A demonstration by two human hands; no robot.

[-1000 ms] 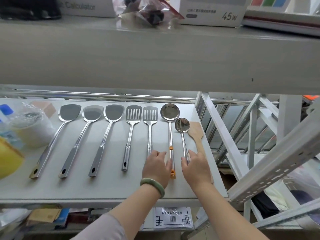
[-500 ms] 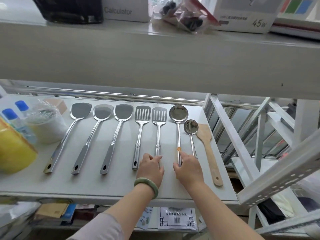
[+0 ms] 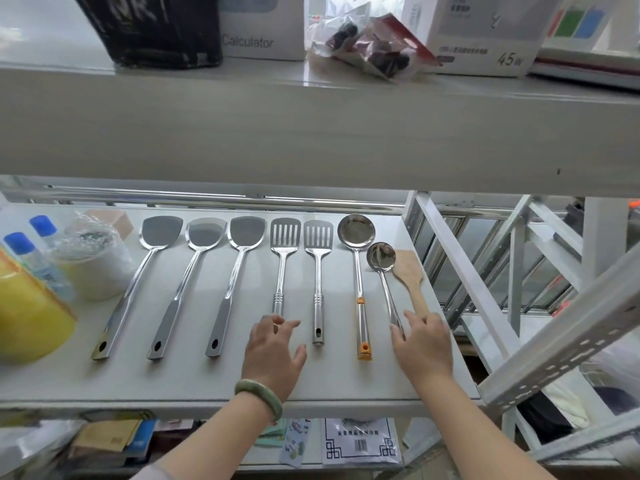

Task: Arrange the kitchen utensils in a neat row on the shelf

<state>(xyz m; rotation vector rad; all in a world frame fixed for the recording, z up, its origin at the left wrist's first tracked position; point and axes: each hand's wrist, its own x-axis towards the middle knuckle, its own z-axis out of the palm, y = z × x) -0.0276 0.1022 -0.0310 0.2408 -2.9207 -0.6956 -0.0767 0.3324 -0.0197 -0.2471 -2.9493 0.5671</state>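
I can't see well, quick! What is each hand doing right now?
Left hand: open, fingers spread over the first slotted spatula handle, gripping nothing.
Right hand: open, fingers resting on the small ladle handle.

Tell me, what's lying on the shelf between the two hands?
Between the left hand and right hand, the head view shows a slotted spatula and the orange-tipped ladle.

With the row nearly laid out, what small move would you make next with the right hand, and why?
Probably slide the small ladle up and straighten it. Its bowl sits lower than the large ladle and the slotted spatulas' heads, and almost touches the wooden spatula. The right hand already rests over both handles, fingers spread.
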